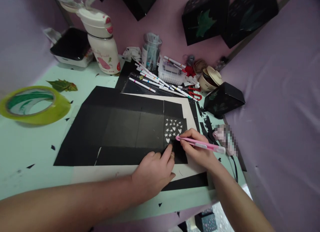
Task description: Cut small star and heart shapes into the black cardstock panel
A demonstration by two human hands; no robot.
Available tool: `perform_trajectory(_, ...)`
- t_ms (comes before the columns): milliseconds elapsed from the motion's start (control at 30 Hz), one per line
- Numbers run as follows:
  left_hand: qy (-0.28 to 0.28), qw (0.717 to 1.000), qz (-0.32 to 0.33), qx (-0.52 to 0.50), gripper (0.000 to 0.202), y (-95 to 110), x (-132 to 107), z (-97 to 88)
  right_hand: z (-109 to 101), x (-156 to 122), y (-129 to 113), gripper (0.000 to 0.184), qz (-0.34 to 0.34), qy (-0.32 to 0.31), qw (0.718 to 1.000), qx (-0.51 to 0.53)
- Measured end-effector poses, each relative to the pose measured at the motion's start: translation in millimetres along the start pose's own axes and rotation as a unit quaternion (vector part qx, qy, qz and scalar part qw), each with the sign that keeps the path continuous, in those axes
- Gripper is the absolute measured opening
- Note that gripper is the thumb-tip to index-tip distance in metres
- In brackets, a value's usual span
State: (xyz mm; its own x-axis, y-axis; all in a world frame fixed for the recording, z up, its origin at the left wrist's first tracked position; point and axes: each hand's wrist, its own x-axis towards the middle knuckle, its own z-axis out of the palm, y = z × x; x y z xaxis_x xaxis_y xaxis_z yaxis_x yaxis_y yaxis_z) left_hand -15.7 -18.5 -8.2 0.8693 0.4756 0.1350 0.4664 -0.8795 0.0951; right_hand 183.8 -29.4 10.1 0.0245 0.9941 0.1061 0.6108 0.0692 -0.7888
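A large sheet of black paper lies on cream card on the pale green table. Near its right end sits a small black piece with white hearts and stars on it. My left hand rests on the black paper just below that piece, fingers curled and pressing down, index fingertip at its lower edge. My right hand is closed on a pink pen, whose tip touches the small piece's lower right part.
A green tape roll lies at far left, a leaf behind it. A white bottle, several white markers, red scissors, a marker box, a jar and a black box crowd the back. Black boxes hang on the wall.
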Motion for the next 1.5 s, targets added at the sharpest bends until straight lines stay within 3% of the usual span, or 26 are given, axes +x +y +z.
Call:
perform_trajectory(133,0.001,1.000,-0.009,0.006,0.059,-6,2,-1.0,0,14,2,0.004,0.001,-0.013,1.000,0.007)
perform_trajectory(433,0.005,1.000,-0.023,0.002,0.051,-24,14,-3.1,15,33,11,0.006,-0.005,0.036,0.999,0.034)
perform_trajectory(1133,0.004,1.000,-0.028,-0.008,0.050,-23,13,-2.1,18,29,22,0.005,-0.039,0.003,0.999,0.012)
perform_trajectory(1500,-0.006,0.999,-0.031,-0.014,0.045,-24,14,-2.3,17,28,23,0.006,-0.160,-0.036,0.985,-0.046)
